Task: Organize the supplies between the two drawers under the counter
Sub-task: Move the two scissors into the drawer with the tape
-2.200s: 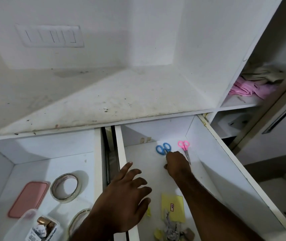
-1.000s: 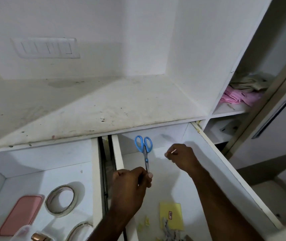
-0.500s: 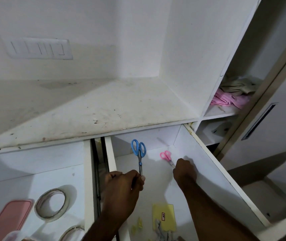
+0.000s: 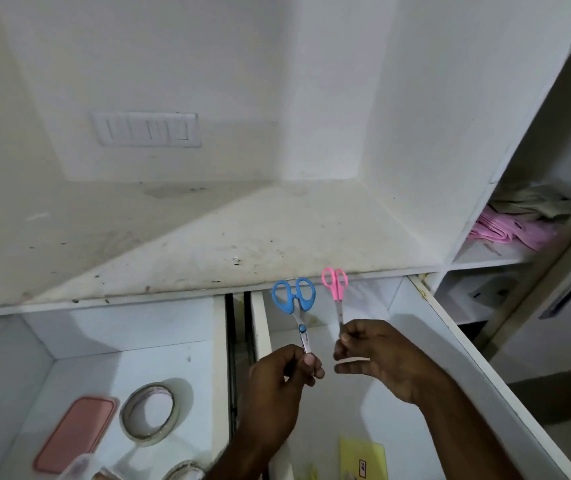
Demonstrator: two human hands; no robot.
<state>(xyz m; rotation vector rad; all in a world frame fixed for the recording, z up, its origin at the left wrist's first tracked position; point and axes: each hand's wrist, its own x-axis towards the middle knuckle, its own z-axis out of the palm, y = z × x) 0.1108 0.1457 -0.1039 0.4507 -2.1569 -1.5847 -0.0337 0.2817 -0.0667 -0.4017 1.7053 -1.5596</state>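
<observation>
Two white drawers stand pulled out under the counter: the left drawer (image 4: 214,358) and the right drawer (image 4: 450,341). My left hand (image 4: 280,379) pinches the blade tips of the blue scissors (image 4: 294,303), handles up, over the right drawer's left wall. My right hand (image 4: 377,358) holds the smaller pink scissors (image 4: 336,289) by the blades, handles up, and a thin white stick (image 4: 353,359) lies between its fingers. In the left drawer lie a pink lid (image 4: 76,433) and a tape roll (image 4: 149,410).
A yellow note pad (image 4: 363,460) lies at the front of the right drawer. The dirty white counter (image 4: 190,244) runs above both drawers. Right of it, shelves hold pink cloth (image 4: 506,230). A second tape roll (image 4: 183,471) shows at the left drawer's bottom edge.
My right hand has picked the pink scissors up off the right drawer's floor and raised them. My left hand still holds the blue scissors, now close beside the pink pair.
</observation>
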